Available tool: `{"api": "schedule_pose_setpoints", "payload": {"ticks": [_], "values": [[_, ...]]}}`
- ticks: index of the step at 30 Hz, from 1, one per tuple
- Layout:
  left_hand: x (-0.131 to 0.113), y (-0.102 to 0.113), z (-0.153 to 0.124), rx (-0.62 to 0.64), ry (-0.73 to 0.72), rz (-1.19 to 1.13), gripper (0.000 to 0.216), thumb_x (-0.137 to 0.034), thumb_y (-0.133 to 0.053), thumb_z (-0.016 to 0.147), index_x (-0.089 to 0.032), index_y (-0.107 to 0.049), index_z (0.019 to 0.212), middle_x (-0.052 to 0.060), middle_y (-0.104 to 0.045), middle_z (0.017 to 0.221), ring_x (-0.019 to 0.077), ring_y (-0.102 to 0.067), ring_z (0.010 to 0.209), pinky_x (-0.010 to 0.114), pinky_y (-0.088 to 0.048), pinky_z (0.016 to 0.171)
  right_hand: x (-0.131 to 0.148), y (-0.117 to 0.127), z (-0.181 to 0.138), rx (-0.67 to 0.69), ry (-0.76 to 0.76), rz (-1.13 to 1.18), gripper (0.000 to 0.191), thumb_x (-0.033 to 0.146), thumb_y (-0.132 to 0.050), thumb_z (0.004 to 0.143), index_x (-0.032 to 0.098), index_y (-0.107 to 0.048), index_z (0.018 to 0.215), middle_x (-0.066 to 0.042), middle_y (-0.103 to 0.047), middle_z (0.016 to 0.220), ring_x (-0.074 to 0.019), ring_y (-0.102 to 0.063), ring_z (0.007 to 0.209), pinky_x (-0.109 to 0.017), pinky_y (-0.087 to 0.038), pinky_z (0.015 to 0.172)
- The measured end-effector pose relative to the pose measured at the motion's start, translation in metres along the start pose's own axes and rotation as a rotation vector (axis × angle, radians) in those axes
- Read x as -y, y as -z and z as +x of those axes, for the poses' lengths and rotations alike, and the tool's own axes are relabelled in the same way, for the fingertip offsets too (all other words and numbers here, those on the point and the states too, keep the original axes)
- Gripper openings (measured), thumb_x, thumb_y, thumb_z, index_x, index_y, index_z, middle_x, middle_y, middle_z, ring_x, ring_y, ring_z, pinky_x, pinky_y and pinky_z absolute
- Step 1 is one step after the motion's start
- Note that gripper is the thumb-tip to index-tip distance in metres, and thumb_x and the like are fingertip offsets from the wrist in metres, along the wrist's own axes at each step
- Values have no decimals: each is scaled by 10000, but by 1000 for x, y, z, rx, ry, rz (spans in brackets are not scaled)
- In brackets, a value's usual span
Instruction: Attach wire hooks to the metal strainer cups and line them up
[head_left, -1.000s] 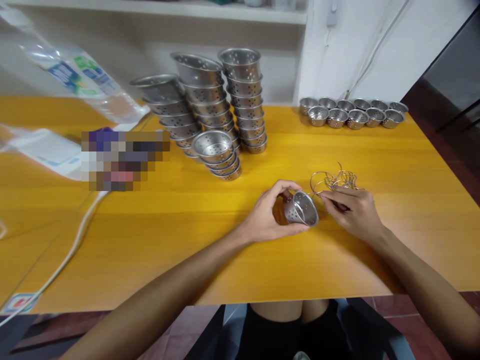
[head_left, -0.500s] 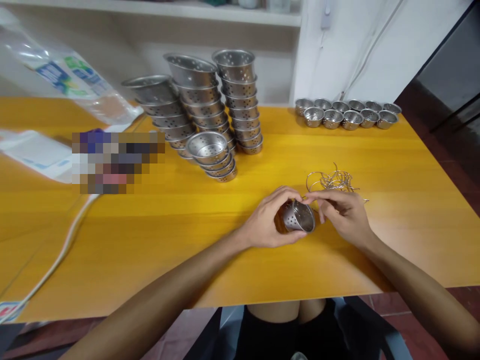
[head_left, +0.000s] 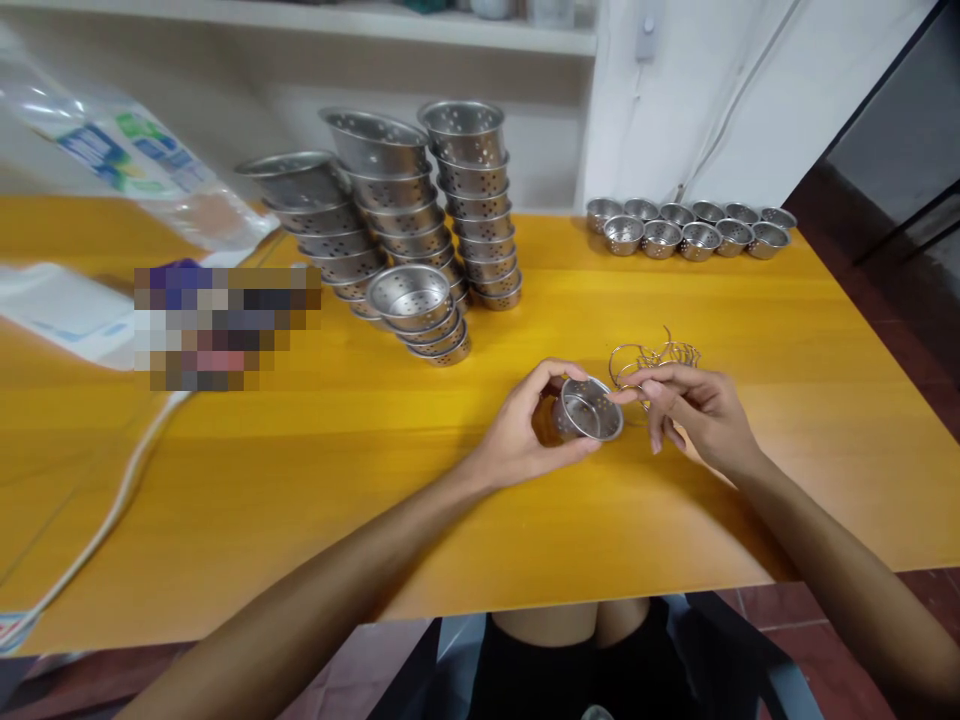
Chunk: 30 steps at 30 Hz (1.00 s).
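Note:
My left hand point(head_left: 525, 430) is closed around a small perforated metal cup point(head_left: 590, 410), fingers at the far side and thumb under the near rim. The cup is tilted, its mouth facing up and toward the right. At the cup's right rim is my right hand point(head_left: 694, 410), its index finger reaching to the edge and thumb drawn in against the fingers. Whatever sits in that pinch is too small to make out. Just behind the right hand lies a tangle of thin bent metal wires point(head_left: 652, 358), partly covered by the fingers.
Tall stacks of perforated cups point(head_left: 472, 200) stand at the back, with a shorter stack point(head_left: 411, 300) before them. Two rows of single cups point(head_left: 700, 240) line the wall side. A plastic bag point(head_left: 142, 160), a blurred-out patch point(head_left: 225, 325) and a white cable point(head_left: 127, 500) are on the left.
The left hand has turned the cup so its mouth faces more upward, and lifted it slightly up and left in view. The right hand's fingers have shifted at the rim.

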<state>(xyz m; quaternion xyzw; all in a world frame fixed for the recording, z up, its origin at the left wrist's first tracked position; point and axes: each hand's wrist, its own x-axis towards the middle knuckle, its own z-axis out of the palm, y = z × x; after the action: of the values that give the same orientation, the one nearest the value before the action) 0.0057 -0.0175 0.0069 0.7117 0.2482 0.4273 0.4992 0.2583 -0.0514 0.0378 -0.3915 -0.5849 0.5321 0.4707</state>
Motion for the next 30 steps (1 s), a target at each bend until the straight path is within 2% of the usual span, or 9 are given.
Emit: {"api": "schedule_pose_setpoints", "payload": {"ticks": [5, 15, 20, 24, 30], "values": [[-2, -1, 0, -27, -3, 90, 588, -331, -908, 814, -234, -561, 1279, 95, -656, 1253, 245, -649, 1117, 399, -512, 973, -1, -3, 2, 9, -71, 44, 189, 433, -722, 1044, 283, -818, 1108, -35, -853, 985, -69, -588, 374, -206, -298, 315], [-1, -2, -1, -6, -9, 110, 636, -354, -923, 801, -237, -554, 1305, 101, -649, 1272, 253, -652, 1130, 418, -512, 990, -5, -9, 5, 13, -211, 198, 228, 475, -776, 998, 266, -820, 1077, -66, -852, 1105, -58, -581, 369, -188, -307, 298], [-1, -1, -1, 6, -20, 106, 645, -341, -931, 791, -245, -560, 1309, 99, -645, 1293, 263, -655, 1171, 416, -517, 1005, -5, -13, 6, -18, -219, 206, 251, 485, -794, 979, 257, -826, 1080, -69, -853, 1055, -75, -617, 395, -188, -318, 305], [-2, -2, -1, -1, -15, 98, 645, -353, -934, 787, -243, -558, 1300, 99, -656, 1281, 260, -666, 1147, 413, -525, 994, -6, -14, 5, -51, -205, 205, 293, 507, -796, 970, 243, -821, 1093, -44, -837, 882, -88, -624, 395, -183, -312, 302], [-4, -2, 0, -9, 6, 93, 634, -366, -934, 788, -237, -559, 1282, 110, -669, 1274, 269, -675, 1129, 424, -535, 976, -7, -14, 5, -104, -189, 184, 334, 534, -812, 943, 231, -822, 1084, -83, -850, 1047, -100, -663, 436, -193, -355, 310]]}}
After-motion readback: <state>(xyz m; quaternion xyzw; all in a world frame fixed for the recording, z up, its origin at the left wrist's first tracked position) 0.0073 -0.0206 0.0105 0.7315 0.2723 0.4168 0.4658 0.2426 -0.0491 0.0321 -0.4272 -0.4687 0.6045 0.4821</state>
